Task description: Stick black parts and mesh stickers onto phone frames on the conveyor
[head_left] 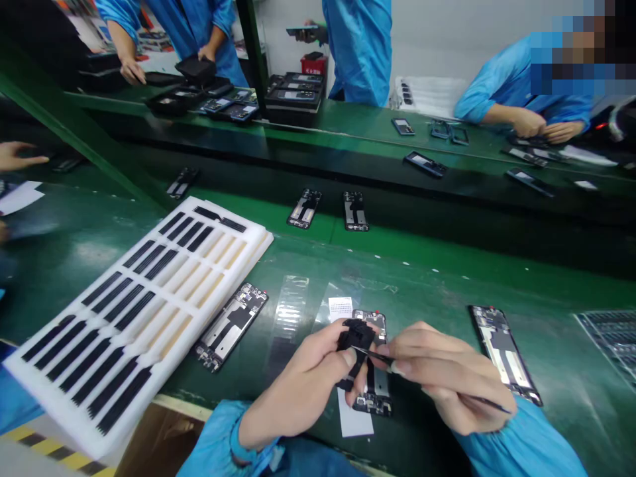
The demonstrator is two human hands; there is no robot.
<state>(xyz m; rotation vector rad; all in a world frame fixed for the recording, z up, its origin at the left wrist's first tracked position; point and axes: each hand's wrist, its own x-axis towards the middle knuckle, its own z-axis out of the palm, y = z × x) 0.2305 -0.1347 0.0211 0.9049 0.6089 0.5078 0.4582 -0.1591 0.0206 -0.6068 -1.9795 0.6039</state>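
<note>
Black part [356,335] | dark, flat, seemingly folded | tweezers [380,358] over it

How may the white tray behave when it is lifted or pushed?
The white tray is probably light and fairly stiff, judging by its thick, foam-like edge. Its near end overhangs the table, so pressing there might tip it.

The green bench [422,281] carries a white foam tray [257,232], opened phones [381,383] and paper [356,422]
</note>
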